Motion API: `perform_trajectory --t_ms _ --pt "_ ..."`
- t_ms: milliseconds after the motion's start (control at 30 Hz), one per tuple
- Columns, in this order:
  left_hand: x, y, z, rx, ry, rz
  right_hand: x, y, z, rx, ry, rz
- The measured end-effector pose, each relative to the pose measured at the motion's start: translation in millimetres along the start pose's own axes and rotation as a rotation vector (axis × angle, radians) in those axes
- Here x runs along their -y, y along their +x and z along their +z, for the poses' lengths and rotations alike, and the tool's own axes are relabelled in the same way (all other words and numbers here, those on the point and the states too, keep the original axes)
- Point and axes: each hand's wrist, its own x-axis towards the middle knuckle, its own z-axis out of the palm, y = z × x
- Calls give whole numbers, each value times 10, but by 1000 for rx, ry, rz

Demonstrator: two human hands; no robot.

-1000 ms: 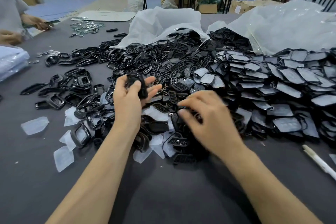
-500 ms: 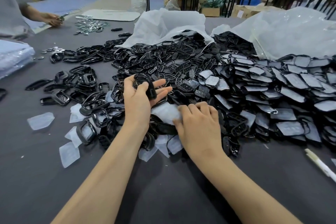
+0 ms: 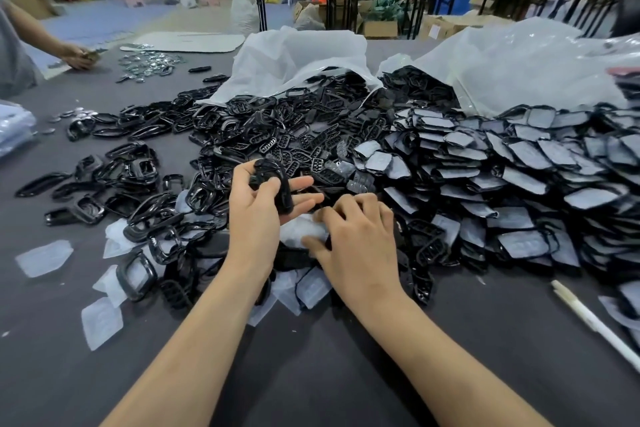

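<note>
Left hand (image 3: 258, 215) half open, thumb pinning a glossy black plastic frame (image 3: 277, 184) against straight fingers, above the pile's near edge. Right hand (image 3: 360, 246) has its fingers bent onto a translucent film piece (image 3: 298, 229); can't tell if it grips. Loose black parts (image 3: 311, 135) too many to count, two white crinkly sacks (image 3: 294, 55), one white pen (image 3: 595, 322).

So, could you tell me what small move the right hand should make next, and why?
Probably close the right hand on the clear-film piece at its fingertips and lift it: the left hand holds black parts right beside it.
</note>
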Motion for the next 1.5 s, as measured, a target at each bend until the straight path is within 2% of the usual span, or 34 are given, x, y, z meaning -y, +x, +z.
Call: perform_trajectory --t_ms 133,300,467,633,833,933,1000,1067,1200,1500 --pt "15 -23 9 -2 28 5 23 2 -6 -89 -15 -49" --pt "12 -18 18 -39 -11 -10 -27 -4 26 -220 76 -58" --pt "30 -54 76 -93 12 6 -29 7 56 -130 24 -93" --pt "9 -145 130 -128 5 12 -14 -2 43 -187 68 -128" --pt "-4 -148 90 -161 -22 30 -160 20 -71 -284 359 40" --pt "18 -137 101 -132 61 40 -313 53 -212 -349 674 155" --pt "23 -147 124 -83 60 42 -402 83 -278 -325 885 246" --pt "9 -170 142 -38 94 65 -457 104 -290 -282 997 333" --pt "-13 -220 171 48 169 105 -490 124 -252 -226 1062 416" --pt "48 -273 270 225 53 -92 -416 134 -245 -115 1112 293"
